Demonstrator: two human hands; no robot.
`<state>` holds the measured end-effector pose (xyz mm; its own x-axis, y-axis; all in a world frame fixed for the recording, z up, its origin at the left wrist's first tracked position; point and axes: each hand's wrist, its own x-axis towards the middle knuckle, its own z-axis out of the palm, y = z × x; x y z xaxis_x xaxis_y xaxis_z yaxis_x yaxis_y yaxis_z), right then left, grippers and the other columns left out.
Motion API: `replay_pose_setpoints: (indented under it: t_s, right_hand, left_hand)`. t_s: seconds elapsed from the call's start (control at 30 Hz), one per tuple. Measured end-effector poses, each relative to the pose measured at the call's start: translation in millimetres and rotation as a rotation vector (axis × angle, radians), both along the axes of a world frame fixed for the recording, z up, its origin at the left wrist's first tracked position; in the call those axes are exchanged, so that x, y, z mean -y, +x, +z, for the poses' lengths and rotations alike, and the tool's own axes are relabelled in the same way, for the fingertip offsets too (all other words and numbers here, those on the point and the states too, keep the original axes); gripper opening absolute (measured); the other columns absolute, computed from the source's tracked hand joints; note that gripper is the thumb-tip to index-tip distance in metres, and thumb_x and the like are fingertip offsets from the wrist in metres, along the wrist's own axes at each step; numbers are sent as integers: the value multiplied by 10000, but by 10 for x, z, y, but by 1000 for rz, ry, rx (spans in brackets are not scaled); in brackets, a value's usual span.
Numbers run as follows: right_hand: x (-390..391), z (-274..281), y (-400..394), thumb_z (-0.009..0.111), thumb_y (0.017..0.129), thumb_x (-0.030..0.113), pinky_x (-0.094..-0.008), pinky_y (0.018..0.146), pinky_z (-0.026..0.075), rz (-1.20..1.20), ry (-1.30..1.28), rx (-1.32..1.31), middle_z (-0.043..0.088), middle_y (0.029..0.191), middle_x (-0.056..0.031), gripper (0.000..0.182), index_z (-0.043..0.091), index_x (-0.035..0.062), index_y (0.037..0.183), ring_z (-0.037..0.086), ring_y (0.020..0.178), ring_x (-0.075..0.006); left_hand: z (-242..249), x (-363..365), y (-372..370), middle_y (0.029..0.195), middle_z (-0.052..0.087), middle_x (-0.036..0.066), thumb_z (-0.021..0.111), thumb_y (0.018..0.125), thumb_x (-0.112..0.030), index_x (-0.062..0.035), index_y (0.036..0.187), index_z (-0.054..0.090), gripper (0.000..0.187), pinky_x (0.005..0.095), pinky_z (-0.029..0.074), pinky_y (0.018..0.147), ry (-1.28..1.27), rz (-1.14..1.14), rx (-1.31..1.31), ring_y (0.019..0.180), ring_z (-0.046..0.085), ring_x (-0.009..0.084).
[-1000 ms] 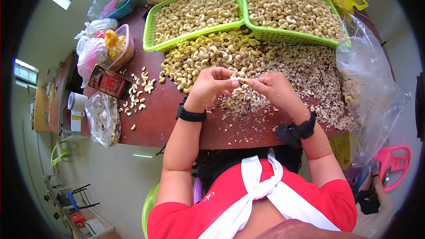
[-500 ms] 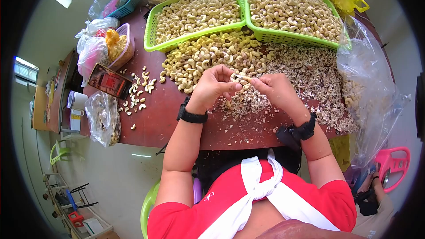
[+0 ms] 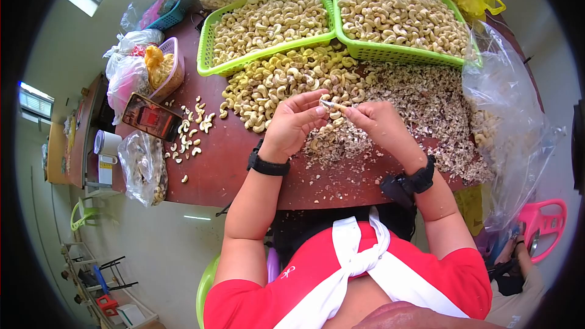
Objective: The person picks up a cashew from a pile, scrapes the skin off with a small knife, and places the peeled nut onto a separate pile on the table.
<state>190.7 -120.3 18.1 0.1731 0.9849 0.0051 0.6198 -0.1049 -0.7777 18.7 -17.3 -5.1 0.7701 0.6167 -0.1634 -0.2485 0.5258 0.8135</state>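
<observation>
My left hand (image 3: 292,123) is closed, pinching a cashew nut (image 3: 325,98) between thumb and fingertips, which partly cover it. In my right hand (image 3: 379,123) is a small knife (image 3: 336,107) with a light-coloured handle. Its short blade points left and meets the nut near my left thumb. Beneath both hands lie a heap of yellowish cashew nuts (image 3: 268,88) and a spread of brown skin flakes (image 3: 420,97).
Two green baskets (image 3: 206,49) full of cashews stand at the back. A phone (image 3: 152,117) leans by a pink tub (image 3: 178,70) at left, near loose pale nuts (image 3: 189,131). A clear plastic bag (image 3: 506,122) hangs over the right edge. Another person's leg (image 3: 523,262) shows lower right.
My left fingers have shifted around the nut, and the hand has turned slightly. The knife blade shows more plainly now. My right hand has hardly moved.
</observation>
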Motion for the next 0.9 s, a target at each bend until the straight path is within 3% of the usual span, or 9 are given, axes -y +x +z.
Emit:
replay_pose_setpoints:
  t_s: [0.2,0.4,0.9]
  right_hand:
    - [0,-19,7,519,816,365,-344,469,375,23,58,-33,507,537,-131,405,580,0,652,486,468,-239]
    - [-7,5,-5,516,821,361,-334,451,363,11,58,-63,500,525,-123,406,572,-2,645,471,454,-229]
    - [-43,-52,-28,490,844,352,-320,463,359,31,88,-161,465,519,-102,425,549,-13,635,443,462,-189]
  left_hand:
    - [-14,35,33,989,574,160,524,811,-3,18,1153,451,351,382,499,815,-70,24,116,920,582,264]
    - [41,136,99,974,576,145,522,820,-21,36,1082,496,270,367,506,808,-91,112,176,921,580,244]
    - [12,226,144,953,579,129,502,816,2,24,1079,495,264,369,520,781,-131,243,253,903,582,219]
